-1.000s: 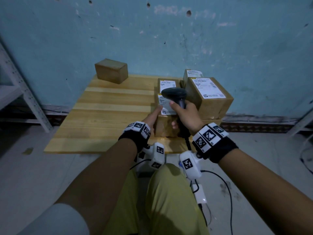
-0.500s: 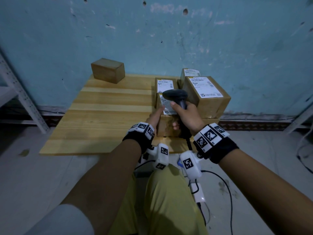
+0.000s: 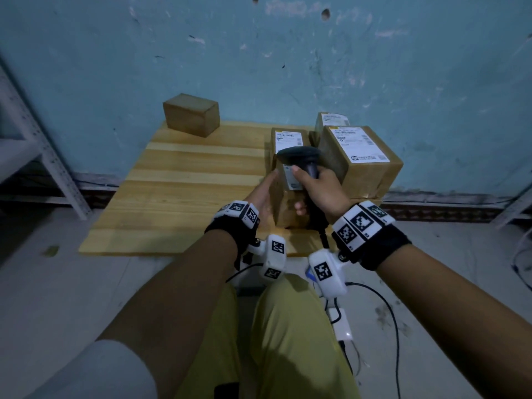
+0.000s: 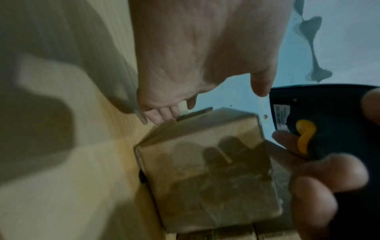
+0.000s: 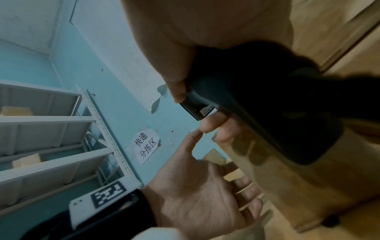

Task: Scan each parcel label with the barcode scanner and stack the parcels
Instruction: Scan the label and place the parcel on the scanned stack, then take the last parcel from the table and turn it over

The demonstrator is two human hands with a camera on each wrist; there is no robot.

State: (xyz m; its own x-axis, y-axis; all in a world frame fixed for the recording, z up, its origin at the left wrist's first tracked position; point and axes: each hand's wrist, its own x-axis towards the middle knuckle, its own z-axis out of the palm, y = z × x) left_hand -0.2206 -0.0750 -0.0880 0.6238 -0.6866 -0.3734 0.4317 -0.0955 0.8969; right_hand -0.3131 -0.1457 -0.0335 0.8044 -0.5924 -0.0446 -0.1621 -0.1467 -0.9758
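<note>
On the wooden board (image 3: 184,194) a small brown parcel (image 3: 288,210) stands near the front, white label on top. My left hand (image 3: 263,194) lies against its left side with straight fingers, thumb up near the top edge. My right hand (image 3: 316,188) grips the black barcode scanner (image 3: 300,155), whose head hangs over the label. The left wrist view shows the parcel (image 4: 205,170) and the scanner (image 4: 320,104) with its yellow trigger. Behind stand a second labelled parcel (image 3: 288,138), a large labelled one (image 3: 359,156) and another (image 3: 331,119). An unlabelled-looking box (image 3: 190,115) sits at the back left.
A blue wall (image 3: 288,67) closes the far side of the board. White metal shelving (image 3: 43,156) stands on the left, and a paper sign (image 5: 146,144) hangs on the wall. A cable and a white adapter (image 3: 342,326) lie on the floor by my knees.
The view has shifted a little. Both hands, the scanner and the near parcel keep their places.
</note>
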